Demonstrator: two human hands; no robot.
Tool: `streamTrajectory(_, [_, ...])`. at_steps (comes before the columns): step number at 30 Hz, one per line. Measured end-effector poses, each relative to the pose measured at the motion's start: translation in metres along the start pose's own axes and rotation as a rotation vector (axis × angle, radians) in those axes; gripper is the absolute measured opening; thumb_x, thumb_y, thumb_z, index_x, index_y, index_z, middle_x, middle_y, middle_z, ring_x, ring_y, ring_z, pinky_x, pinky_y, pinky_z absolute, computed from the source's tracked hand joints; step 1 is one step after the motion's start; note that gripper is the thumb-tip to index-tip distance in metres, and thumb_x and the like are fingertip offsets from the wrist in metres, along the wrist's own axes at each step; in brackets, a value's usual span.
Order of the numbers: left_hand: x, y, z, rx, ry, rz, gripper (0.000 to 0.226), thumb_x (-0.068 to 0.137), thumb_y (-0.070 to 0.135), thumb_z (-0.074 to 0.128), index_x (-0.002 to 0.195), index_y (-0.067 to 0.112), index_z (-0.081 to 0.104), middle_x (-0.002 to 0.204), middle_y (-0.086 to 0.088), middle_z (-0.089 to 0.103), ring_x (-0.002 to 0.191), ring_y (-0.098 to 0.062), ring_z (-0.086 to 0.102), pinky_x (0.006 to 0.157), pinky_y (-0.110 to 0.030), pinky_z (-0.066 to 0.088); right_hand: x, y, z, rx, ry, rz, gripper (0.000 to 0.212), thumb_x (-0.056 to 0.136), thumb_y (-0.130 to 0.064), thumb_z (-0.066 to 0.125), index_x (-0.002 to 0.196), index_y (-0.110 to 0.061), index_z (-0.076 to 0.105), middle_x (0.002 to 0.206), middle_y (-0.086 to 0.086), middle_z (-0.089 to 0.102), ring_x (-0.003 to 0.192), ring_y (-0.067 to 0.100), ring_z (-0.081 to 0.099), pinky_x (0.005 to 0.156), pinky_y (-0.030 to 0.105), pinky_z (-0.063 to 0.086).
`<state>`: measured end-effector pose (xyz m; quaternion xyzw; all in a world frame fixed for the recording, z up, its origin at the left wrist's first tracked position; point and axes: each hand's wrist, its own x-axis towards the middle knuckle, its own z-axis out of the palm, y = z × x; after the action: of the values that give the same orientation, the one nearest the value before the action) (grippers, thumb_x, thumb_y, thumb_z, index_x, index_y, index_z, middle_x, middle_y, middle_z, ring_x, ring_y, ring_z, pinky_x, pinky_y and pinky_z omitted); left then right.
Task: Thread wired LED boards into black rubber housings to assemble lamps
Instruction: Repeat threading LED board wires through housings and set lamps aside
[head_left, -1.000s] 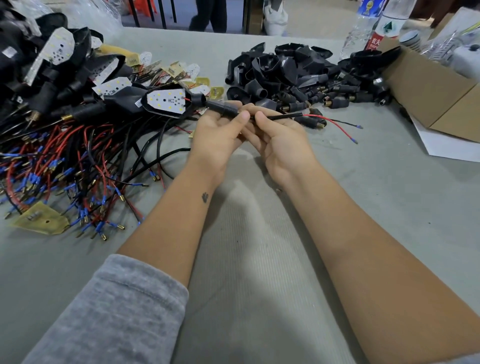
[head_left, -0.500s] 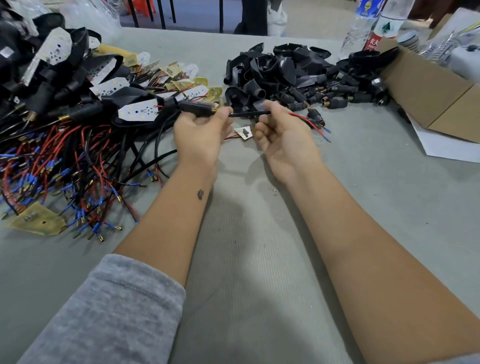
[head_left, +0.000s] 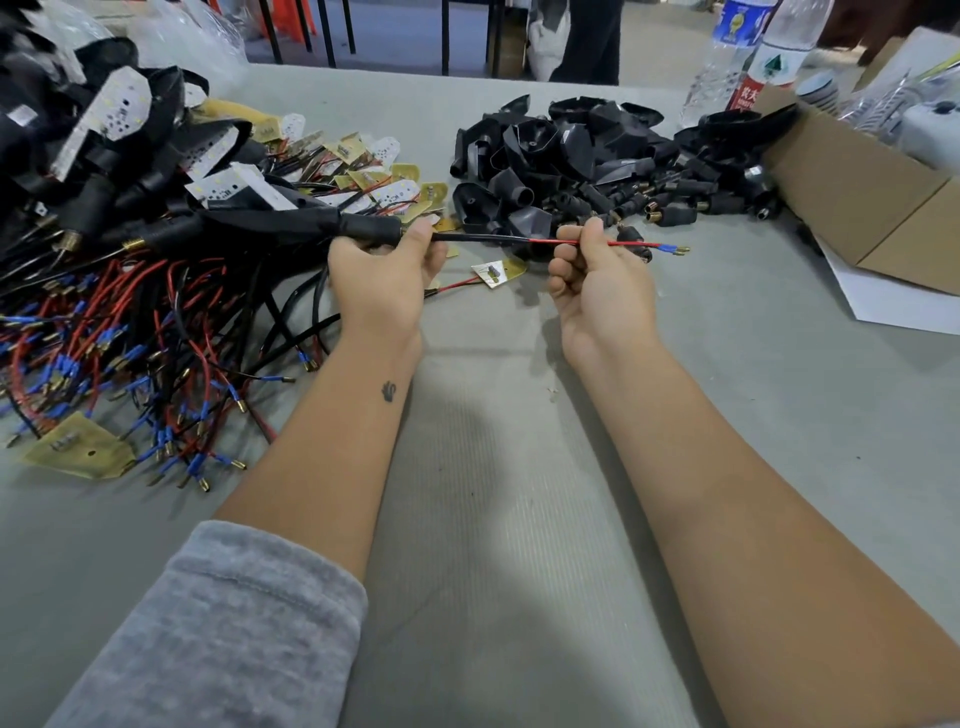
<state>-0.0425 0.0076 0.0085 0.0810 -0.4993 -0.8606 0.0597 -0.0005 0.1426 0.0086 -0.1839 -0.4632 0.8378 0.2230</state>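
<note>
My left hand (head_left: 382, 270) grips the round stem of a black rubber housing (head_left: 291, 221) that carries a white LED board (head_left: 236, 188) in its wide end. A black sleeve and a red wire (head_left: 631, 243) run out of the stem to the right. My right hand (head_left: 597, 275) pinches that wire between thumb and fingers, and its blue-and-brass tip sticks out past the hand. A loose LED board (head_left: 496, 270) with a red wire lies on the table between my hands.
Finished lamps and a tangle of red and black wires (head_left: 119, 322) fill the left. Empty black housings (head_left: 566, 156) are heaped at the back centre. A cardboard box (head_left: 862, 202), white paper and two water bottles (head_left: 748, 52) stand at the right. A person stands beyond the table.
My hands have drawn apart. The left moved the lamp leftward onto the finished pile, and the right slid out along the wire, which now lies stretched straight between them.
</note>
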Motion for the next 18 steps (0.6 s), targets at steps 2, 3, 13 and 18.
streamTrajectory(2, [-0.001, -0.001, 0.002, 0.013, -0.015, -0.003, 0.033, 0.089, -0.004, 0.064, 0.118, -0.011, 0.048, 0.086, -0.013, 0.054, 0.060, -0.011, 0.059, 0.065, -0.020, 0.055, 0.002, 0.000, -0.002, 0.005, 0.024, -0.031, 0.031, 0.103, -0.021, 0.047, 0.082, -0.006, 0.062, 0.058, -0.002, 0.056, 0.047, 0.006, 0.051, 0.049, 0.017, 0.043])
streamTrajectory(3, [-0.001, -0.001, 0.004, 0.021, -0.023, -0.005, 0.029, 0.090, -0.003, 0.063, 0.115, -0.007, 0.048, 0.085, -0.012, 0.054, 0.060, -0.010, 0.059, 0.064, -0.019, 0.055, 0.003, 0.000, -0.003, -0.013, 0.024, -0.057, 0.030, 0.103, -0.021, 0.047, 0.083, -0.006, 0.062, 0.058, -0.002, 0.056, 0.048, 0.007, 0.051, 0.049, 0.018, 0.043])
streamTrajectory(13, [0.014, 0.038, -0.001, 0.128, -0.112, -0.015, 0.026, 0.094, 0.002, 0.060, 0.116, -0.005, 0.049, 0.087, -0.011, 0.063, 0.058, -0.011, 0.069, 0.061, -0.021, 0.056, -0.014, -0.004, 0.008, -0.376, -0.151, -0.433, 0.029, 0.103, -0.019, 0.047, 0.079, -0.013, 0.062, 0.067, 0.000, 0.058, 0.062, 0.013, 0.054, 0.060, 0.024, 0.048])
streamTrajectory(18, [0.034, 0.089, -0.029, 0.337, -0.148, 0.004, 0.005, 0.096, -0.002, 0.051, 0.100, 0.001, 0.051, 0.093, -0.013, 0.061, 0.052, -0.005, 0.063, 0.050, -0.016, 0.049, -0.052, 0.012, 0.034, -0.798, -0.500, -0.917, 0.026, 0.100, -0.015, 0.050, 0.084, 0.001, 0.065, 0.080, -0.003, 0.057, 0.074, 0.013, 0.055, 0.070, 0.030, 0.047])
